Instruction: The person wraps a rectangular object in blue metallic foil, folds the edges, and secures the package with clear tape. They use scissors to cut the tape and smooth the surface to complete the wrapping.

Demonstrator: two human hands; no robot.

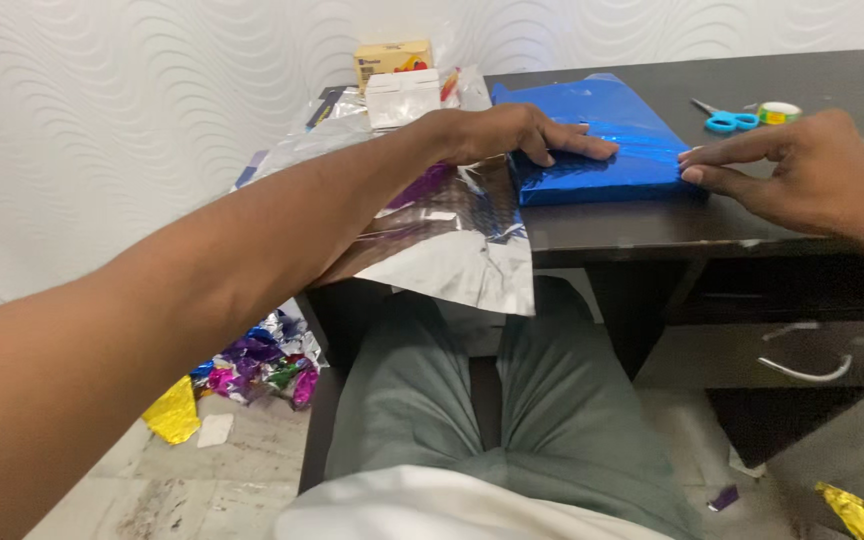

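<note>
Grey-trousered legs (472,400) sit nearest the camera, under the front edge of the dark desk (652,225). Blue foil-wrapped parcel (602,150) is the landmark, lying flat on the desk near that front edge. Left of the parcel: silver foil sheet (452,240) draped over the desk edge, partly under the forearm. Behind-left of the parcel: small white box (402,97) and a yellow carton (392,57), more clear wrap around them. Right-behind the parcel: blue-handled scissors (724,120) and a tape roll (779,112), well apart from it. Below-left of the parcel, on the floor: crumpled coloured foil scraps (252,365); 1 gold scrap (852,510) low right, cut off by the frame. Drawer handle (802,372) under the desk, right of the legs.

The forearm hides much of the silver sheet; the parcel's far end blends with loose blue foil, possibly an unfolded flap.

Left hand (517,135) lies flat, fingers spread, pressing the parcel's left top edge. Right hand (802,165) touches the parcel's right end with extended fingertips, fingers narrow together, gripping nothing.
</note>
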